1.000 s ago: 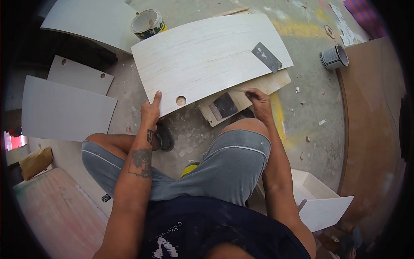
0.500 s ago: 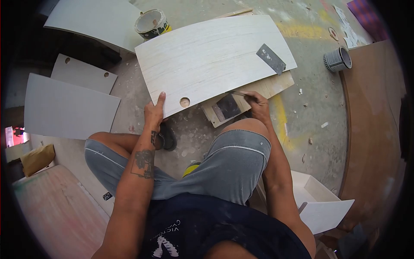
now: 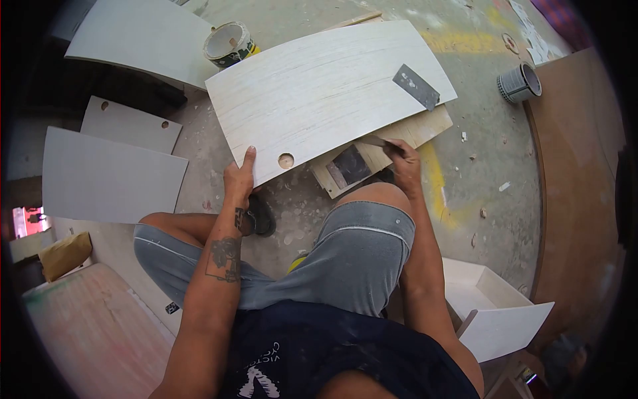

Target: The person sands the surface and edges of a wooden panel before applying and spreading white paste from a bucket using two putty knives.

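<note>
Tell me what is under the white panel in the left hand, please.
A pale wooden board sticks out past its near edge, and a thin wooden strip shows past its far edge. The white panel hides the rest.

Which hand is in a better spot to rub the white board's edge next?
Probably the right hand: it holds a thin dark strip close to the near edge of the white board. The left hand grips the board's corner, so it seems better for steadying.
</note>
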### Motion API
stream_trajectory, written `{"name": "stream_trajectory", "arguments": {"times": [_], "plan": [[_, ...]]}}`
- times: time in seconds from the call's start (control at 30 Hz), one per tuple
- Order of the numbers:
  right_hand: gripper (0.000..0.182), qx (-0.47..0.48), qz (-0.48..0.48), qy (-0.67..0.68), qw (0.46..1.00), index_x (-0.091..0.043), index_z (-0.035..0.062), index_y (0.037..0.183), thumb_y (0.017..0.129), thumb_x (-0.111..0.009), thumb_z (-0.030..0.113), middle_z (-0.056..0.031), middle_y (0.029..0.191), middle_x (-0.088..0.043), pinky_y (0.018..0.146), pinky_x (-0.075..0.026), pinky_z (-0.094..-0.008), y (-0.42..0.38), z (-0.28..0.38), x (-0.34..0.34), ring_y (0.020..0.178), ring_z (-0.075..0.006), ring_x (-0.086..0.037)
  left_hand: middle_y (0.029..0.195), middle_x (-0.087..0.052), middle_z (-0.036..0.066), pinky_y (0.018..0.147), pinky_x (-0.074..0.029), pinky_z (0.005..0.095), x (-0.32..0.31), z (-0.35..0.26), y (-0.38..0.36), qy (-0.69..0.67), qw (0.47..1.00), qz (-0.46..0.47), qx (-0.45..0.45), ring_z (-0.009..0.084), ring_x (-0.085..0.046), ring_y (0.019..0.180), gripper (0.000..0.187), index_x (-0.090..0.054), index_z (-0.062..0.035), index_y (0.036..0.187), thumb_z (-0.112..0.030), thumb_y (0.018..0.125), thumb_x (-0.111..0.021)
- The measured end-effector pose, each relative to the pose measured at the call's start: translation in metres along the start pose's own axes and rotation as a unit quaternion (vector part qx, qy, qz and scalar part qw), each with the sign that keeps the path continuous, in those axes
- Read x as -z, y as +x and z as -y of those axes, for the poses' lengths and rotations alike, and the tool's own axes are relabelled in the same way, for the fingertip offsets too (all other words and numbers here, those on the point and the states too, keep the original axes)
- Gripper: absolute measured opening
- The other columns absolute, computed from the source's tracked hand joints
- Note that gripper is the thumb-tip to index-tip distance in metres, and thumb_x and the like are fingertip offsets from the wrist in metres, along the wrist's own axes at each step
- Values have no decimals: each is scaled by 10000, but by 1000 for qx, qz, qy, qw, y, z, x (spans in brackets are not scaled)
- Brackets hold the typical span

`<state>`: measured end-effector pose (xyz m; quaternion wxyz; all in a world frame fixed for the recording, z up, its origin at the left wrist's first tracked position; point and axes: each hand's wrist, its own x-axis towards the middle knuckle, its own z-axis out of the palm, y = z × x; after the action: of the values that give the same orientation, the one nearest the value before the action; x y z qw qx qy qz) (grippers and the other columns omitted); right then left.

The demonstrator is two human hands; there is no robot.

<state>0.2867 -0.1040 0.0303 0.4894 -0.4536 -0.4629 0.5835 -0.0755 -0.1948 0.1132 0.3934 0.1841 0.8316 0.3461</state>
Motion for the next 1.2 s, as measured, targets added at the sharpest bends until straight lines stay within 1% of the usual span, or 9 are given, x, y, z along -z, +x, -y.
{"name": "stream_trajectory", "arguments": {"times": [0.1, 0.27, 0.37, 0.4, 0.7, 0.83, 1.0, 1.1, 1.2], "plan": [[196, 0, 38, -64, 997, -757, 14, 1090, 943, -641, -43, -51, 1041, -757, 902, -516, -251, -6, 6, -23, 981, -130, -677, 946, -694, 148, 522, -567, 342, 1, -6, -5, 2, 1000, -4, -5, 213, -689, 744, 668, -638, 94, 1166, -538, 955, -681], [198, 4, 27, 8, 1000, -737, 20, 1110, 949, -650, -57, -55, 1042, -747, 890, -524, -276, -2, 4, -2, 978, -125, -669, 946, -693, 146, 524, -579, 349, 3, -6, -3, -3, 1000, -12, -15, 220, -692, 739, 672, -638, 91, 1173, -542, 952, -683], [194, -33, 103, -115, 987, -749, 1, 1102, 957, -621, -19, -77, 1044, -761, 902, -524, -262, -3, 7, -35, 981, -144, -686, 952, -695, 148, 525, -581, 349, -3, -6, -9, 9, 1000, -9, 4, 219, -694, 744, 674, -639, 91, 1177, -542, 949, -686], [183, -29, 148, -83, 985, -743, -16, 1094, 948, -634, 3, -93, 1039, -758, 889, -523, -262, -7, 9, -47, 981, -149, -681, 955, -696, 149, 525, -581, 349, -4, -7, -11, 18, 1000, -11, 13, 218, -694, 746, 675, -639, 91, 1178, -542, 948, -687], [279, -68, -111, 68, 989, -616, -14, 1191, 935, -710, 45, -81, 1052, -716, 857, -548, -294, -19, 2, 20, 915, -139, -683, 936, -701, 108, 518, -549, 333, 2, -10, -10, 16, 1000, -1, -11, 192, -683, 740, 717, -643, 60, 1211, -588, 911, -708], [271, 5, -271, -40, 962, -623, -20, 1166, 924, -695, 77, -51, 1026, -683, 864, -517, -285, -31, -9, 26, 914, -144, -647, 934, -699, 121, 533, -552, 337, 7, -5, -6, -14, 999, 34, 14, 194, -686, 756, 720, -631, 68, 1208, -581, 909, -716], [312, 26, -356, -14, 934, -610, -51, 1198, 903, -651, 43, -83, 1087, -671, 933, -485, -301, -53, -9, 24, 991, -176, -632, 1009, -700, 151, 599, -578, 369, 14, -16, -20, -54, 997, 60, -17, 217, -701, 812, 708, -609, 113, 1210, -529, 934, -717], [237, -1, -413, 104, 905, -657, -32, 1095, 920, -632, 125, -65, 1025, -669, 877, -484, -290, -50, 25, 20, 938, -163, -622, 1059, -698, 160, 647, -590, 390, 25, -18, -20, -50, 996, 63, -50, 236, -707, 853, 696, -587, 131, 1238, -494, 956, -706], [257, 28, -432, 210, 877, -700, 9, 970, 926, -624, 251, -44, 897, -649, 768, -468, -285, -29, -11, 57, 809, -159, -593, 1061, -698, 167, 656, -590, 406, 37, 11, 5, -49, 995, 40, -79, 249, -710, 865, 693, -573, 130, 1259, -485, 965, -696]]}}
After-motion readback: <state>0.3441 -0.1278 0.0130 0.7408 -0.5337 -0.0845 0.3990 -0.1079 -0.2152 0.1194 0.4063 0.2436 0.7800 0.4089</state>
